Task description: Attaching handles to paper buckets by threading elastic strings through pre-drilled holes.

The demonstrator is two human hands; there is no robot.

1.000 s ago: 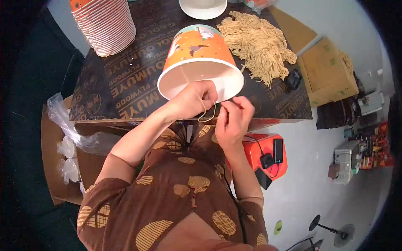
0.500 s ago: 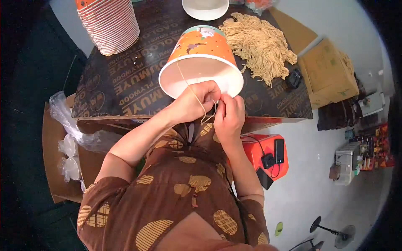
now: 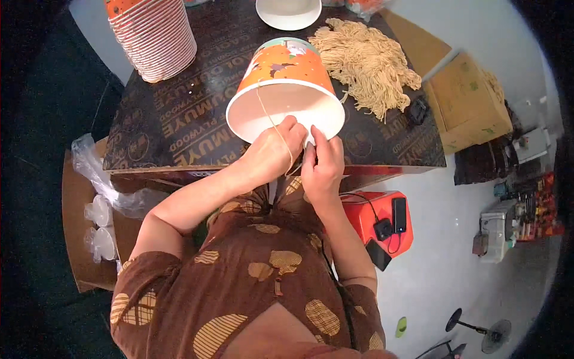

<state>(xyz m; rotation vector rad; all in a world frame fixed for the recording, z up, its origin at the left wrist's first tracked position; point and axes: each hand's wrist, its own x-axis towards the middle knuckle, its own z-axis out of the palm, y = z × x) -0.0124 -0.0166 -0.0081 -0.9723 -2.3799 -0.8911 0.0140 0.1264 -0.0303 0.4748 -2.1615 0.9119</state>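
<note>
Both grips are busy at the near rim of the orange paper bucket [image 3: 286, 90], which lies tipped on its side on the dark worktop [image 3: 179, 113], white open mouth facing the person; left hand [image 3: 274, 157] is curled shut w/ a thin tan string [image 3: 272, 122] pinched in its fingers, the string running up from the hand across the white inside of the bucket to its upper rim; right hand [image 3: 323, 167] sits just beside the left, touching it, fingers bent and thumb up against the bucket's lower rim; it looks pinched on the same string, but the exact contact is hidden behind the fingers; both hands meet right at the bucket's mouth, over the worktop's near edge. Behind & to the right of the bucket, a loose heap of tan cords [image 3: 365, 63] lies on the worktop, nearly touching the bucket's side; behind & to the left, well apart, a tall stack of matching buckets [image 3: 154, 36] lies tilted; straight behind the bucket, a white round lid or bowl [image 3: 288, 12] at the worktop's far edge; right of the bucket, past the cords, a cardboard box [image 3: 469, 105] stands off the worktop; below the bucket & hands, on the floor, a red box-like unit [image 3: 379, 224] w/ black cables.
</note>
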